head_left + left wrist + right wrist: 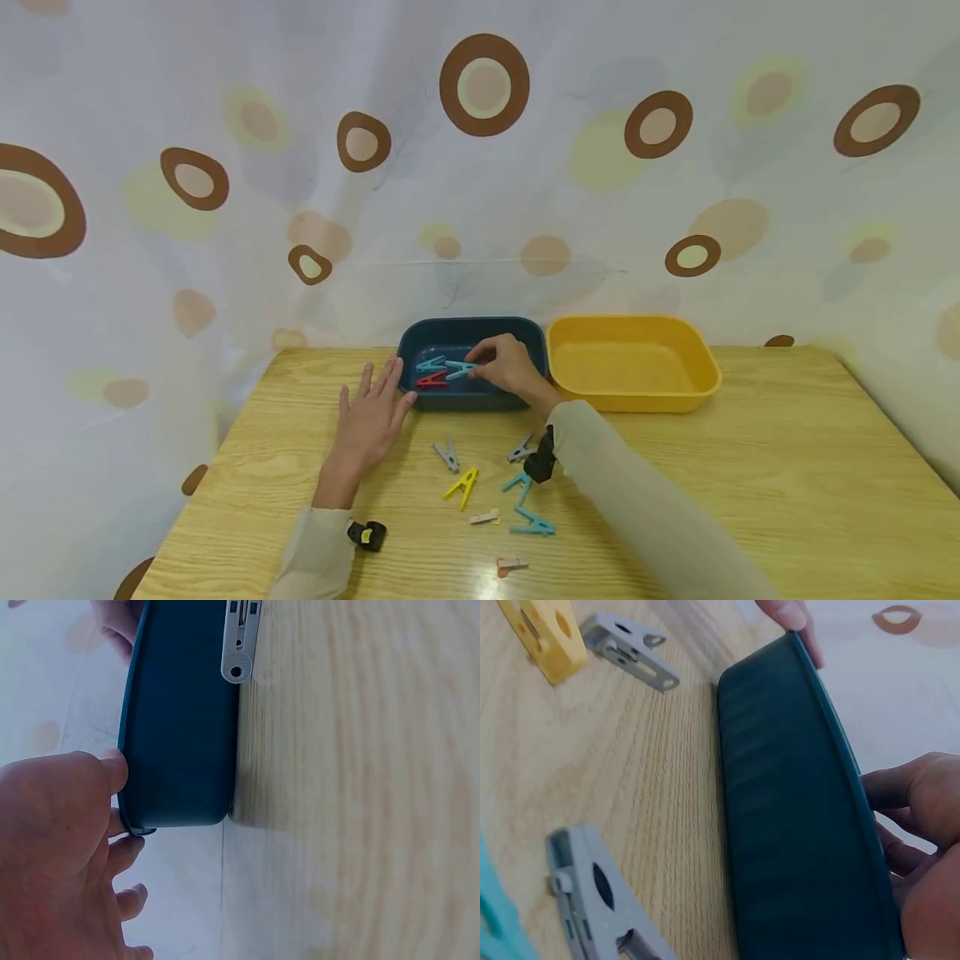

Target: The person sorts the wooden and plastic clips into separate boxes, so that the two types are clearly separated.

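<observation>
Over the dark blue tray, my right hand pinches a light blue clothespin between thumb and fingers. Another light blue clothespin and a red clothespin lie inside the tray, to the left of it. My left hand touches the tray's left end, its fingers spread and fairly straight. In the left wrist view the thumb rests at the tray's rim. The tray wall hides the pinched clothespin from the right wrist view.
A yellow tray stands against the blue one's right side. On the wooden table in front lie grey clothespins, a yellow clothespin, light blue clothespins and small wooden pegs. A patterned cloth hangs behind.
</observation>
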Demonstrator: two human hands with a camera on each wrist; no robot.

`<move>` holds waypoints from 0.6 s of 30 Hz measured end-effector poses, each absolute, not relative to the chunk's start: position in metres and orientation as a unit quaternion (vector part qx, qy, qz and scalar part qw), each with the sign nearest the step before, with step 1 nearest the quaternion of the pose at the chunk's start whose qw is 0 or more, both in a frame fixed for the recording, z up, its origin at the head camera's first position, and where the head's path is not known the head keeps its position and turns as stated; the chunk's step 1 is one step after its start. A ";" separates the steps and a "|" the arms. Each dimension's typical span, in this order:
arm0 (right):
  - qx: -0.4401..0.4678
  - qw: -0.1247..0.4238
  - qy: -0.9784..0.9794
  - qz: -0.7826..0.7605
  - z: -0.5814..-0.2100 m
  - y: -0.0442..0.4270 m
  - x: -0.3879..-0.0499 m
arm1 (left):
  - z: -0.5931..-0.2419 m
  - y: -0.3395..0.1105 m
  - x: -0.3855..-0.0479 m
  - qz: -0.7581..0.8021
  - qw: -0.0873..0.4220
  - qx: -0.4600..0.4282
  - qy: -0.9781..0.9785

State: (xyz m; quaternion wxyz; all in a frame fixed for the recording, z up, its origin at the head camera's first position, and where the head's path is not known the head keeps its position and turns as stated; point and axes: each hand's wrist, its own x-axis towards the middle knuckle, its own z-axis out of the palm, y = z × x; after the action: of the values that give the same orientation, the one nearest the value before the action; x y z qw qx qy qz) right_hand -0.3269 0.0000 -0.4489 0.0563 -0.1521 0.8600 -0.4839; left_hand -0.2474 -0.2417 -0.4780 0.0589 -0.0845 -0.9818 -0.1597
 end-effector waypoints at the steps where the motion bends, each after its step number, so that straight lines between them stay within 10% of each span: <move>1: -0.152 0.059 0.862 -0.480 -0.449 -0.001 -0.329 | -0.478 -0.242 -0.248 -0.157 0.058 -0.084 -0.982; 18: -0.137 0.116 0.867 -0.465 -0.459 -0.012 -0.338 | -0.478 -0.241 -0.247 -0.158 0.061 -0.079 -0.982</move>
State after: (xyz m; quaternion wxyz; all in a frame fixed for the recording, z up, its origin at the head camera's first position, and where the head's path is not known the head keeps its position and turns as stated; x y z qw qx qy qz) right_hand -0.3382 -0.0116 -0.4590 0.1157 -0.1367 0.8672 -0.4647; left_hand -0.2472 -0.2411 -0.4777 0.0610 -0.0786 -0.9824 -0.1581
